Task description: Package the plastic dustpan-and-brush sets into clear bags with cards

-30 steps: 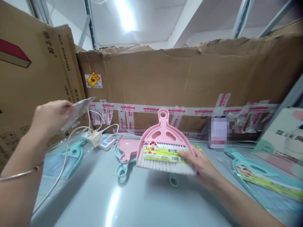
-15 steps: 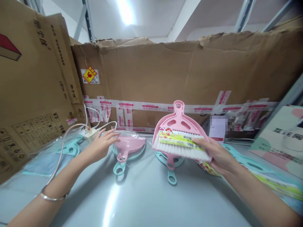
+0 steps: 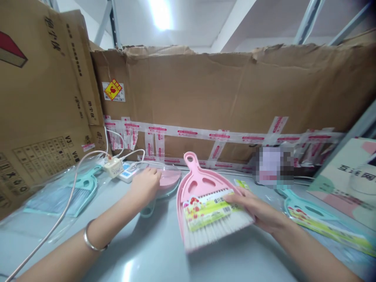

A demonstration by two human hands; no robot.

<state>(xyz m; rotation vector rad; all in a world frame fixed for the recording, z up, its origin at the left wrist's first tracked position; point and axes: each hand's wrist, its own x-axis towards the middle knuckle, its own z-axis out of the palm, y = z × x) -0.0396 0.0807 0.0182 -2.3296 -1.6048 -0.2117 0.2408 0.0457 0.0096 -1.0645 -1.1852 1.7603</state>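
My right hand (image 3: 258, 209) grips the right edge of a pink dustpan (image 3: 195, 172), with the thumb on the label. A white-bristled brush (image 3: 205, 235) with a printed green-yellow label lies against the pan's front. The set is tilted above the table, its ring handle pointing up and away. To its left, my left hand (image 3: 147, 186) is closed over the handle end of another pink dustpan (image 3: 172, 178); the fingertips are hidden. Under that pan is a turquoise piece (image 3: 148, 210), its ring handle partly covered by my hand and wrist.
Bagged turquoise dustpan sets lie at the left (image 3: 85, 186) and right (image 3: 311, 207). A white charger (image 3: 113, 168) with cables sits behind my left hand. Large cardboard boxes (image 3: 188, 90) wall the back and left. A printed card (image 3: 346, 176) stands at right.
My right hand has brought the pink set lower, nearer and slightly left, tilting it. My left hand has moved right from beside the other pink pan onto its handle end, its fingers now curled.
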